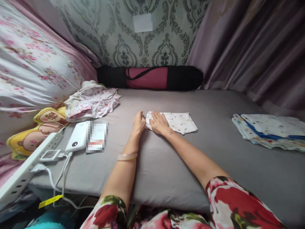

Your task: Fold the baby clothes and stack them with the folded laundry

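Observation:
A white garment [183,122] with small scattered prints lies folded flat on the grey bed sheet in front of me. My right hand [159,123] rests palm down on its left part, fingers spread. At the garment's left end is my left hand [139,122], turned on its side with the fingers curled in against the cloth edge. Its fingertips are mostly hidden, though the hand looks closed on that edge. A pale bangle [127,156] circles my left forearm.
To the right is a stack of folded clothes [269,130]. A loose clothing heap [95,100], a white power bank [77,136], a blurred-out flat item [97,136] and a power strip [30,167] with cables are on the left. Along the wall lies a black-and-maroon long bag [147,78].

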Available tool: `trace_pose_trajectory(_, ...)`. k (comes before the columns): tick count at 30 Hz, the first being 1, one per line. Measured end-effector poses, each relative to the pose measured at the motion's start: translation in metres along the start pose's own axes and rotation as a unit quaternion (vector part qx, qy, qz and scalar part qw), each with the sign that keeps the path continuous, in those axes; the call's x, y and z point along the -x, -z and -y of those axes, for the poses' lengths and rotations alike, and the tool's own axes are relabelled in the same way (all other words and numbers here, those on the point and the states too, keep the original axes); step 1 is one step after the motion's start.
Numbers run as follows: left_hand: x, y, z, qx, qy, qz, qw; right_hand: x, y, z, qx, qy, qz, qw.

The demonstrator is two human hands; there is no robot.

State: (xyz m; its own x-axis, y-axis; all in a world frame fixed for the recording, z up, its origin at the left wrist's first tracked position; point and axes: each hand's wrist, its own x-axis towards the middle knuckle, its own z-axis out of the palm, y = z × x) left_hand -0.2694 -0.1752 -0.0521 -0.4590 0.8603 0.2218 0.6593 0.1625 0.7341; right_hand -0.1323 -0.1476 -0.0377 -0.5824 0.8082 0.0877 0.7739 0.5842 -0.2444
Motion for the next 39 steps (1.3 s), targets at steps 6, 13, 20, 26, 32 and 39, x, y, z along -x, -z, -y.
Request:
trace_pose_trajectory(6, 0.003, 0.005, -0.009, 0.002, 0.019, 0.009, 1.000, -0.006, 0.008, 0.009, -0.013, -0.010, 0.018, 1.000)
trace_pose_trajectory(13, 0.000, 0.004, -0.005, 0.008, 0.004, -0.007, 1.000, -0.008, 0.000, 0.029, -0.027, -0.008, 0.004, 1.000)
trace_pose_trajectory(20, -0.001, 0.005, 0.002, -0.015, 0.008, -0.006, 1.000, -0.005, -0.003, 0.029, -0.058, -0.014, -0.006, 0.998)
trace_pose_trajectory(26, 0.001, 0.007, -0.004, -0.076, 0.040, 0.011, 0.996, -0.008, 0.017, 0.010, -0.183, -0.010, -0.017, 0.983)
trace_pose_trajectory(32, 0.006, 0.006, -0.005, -0.123, 0.021, 0.021, 0.992, 0.017, 0.053, -0.051, -0.215, -0.056, -0.060, 0.973)
trace_pose_trajectory(39, 0.011, 0.005, -0.009, -0.151, 0.020, 0.036, 0.988, 0.055, 0.084, -0.146, -0.136, -0.211, -0.097, 0.963)
